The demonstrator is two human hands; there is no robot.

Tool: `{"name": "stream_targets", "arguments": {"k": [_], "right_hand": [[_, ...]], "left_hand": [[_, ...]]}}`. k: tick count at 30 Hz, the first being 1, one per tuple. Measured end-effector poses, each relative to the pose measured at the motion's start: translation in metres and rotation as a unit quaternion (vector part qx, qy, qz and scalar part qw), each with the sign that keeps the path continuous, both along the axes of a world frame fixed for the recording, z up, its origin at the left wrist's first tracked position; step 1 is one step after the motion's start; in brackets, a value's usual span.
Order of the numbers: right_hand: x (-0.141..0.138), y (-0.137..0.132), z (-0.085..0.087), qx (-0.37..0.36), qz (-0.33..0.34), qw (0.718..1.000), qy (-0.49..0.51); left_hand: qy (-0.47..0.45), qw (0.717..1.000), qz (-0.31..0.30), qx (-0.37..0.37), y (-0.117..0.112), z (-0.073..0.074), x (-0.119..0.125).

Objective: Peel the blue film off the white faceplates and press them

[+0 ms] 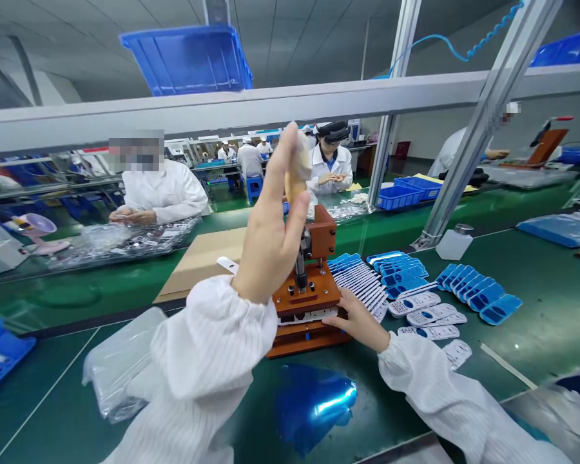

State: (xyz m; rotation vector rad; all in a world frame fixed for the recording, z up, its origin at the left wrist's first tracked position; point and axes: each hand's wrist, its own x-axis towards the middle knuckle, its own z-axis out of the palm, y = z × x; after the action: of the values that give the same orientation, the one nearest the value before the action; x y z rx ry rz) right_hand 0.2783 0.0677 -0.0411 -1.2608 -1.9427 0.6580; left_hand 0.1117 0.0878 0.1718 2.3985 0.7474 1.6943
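Observation:
An orange-brown hand press (325,285) stands on the green bench. My left hand (265,238) is raised in front of it, closed around the upright, pale yellowish lever handle (296,183); the fingertips are partly hidden. Low at the press's right side, my right hand (360,322) rests with thumb and fingers apart. Its thumb touches the end of a thin white piece (302,317) lying between the upper and lower plates. Most of that piece is hidden under the upper plate.
White keypad panels (418,303) and blue-filmed panels (483,296) lie in rows at right. Blue film (314,403) lies in front, a clear plastic bag (120,361) at left. Cardboard (200,258) lies behind. A metal rail (290,96) crosses above; co-workers sit beyond.

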Motion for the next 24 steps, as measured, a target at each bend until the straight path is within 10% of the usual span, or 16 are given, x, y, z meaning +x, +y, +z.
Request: {"name": "stream_targets", "arguments": {"k": [6,9,13,24], "right_hand": [[-0.004,-0.001,0.006,-0.076,0.009,0.995,0.063],[-0.005,0.0,0.006,-0.097,0.016,0.991,0.09],[-0.003,0.002,0.001,-0.077,0.017,0.994,0.081],[0.013,-0.009,-0.003,-0.015,-0.065,0.997,0.045]], "left_hand": [[0.053,0.975,0.213,-0.037,-0.045,-0.081,-0.097],[0.224,0.871,0.336,-0.281,-0.065,-0.147,-0.17],[0.376,0.761,0.372,-0.375,-0.088,-0.206,-0.231],[0.285,0.719,0.362,-0.521,-0.08,-0.196,-0.229]]}}
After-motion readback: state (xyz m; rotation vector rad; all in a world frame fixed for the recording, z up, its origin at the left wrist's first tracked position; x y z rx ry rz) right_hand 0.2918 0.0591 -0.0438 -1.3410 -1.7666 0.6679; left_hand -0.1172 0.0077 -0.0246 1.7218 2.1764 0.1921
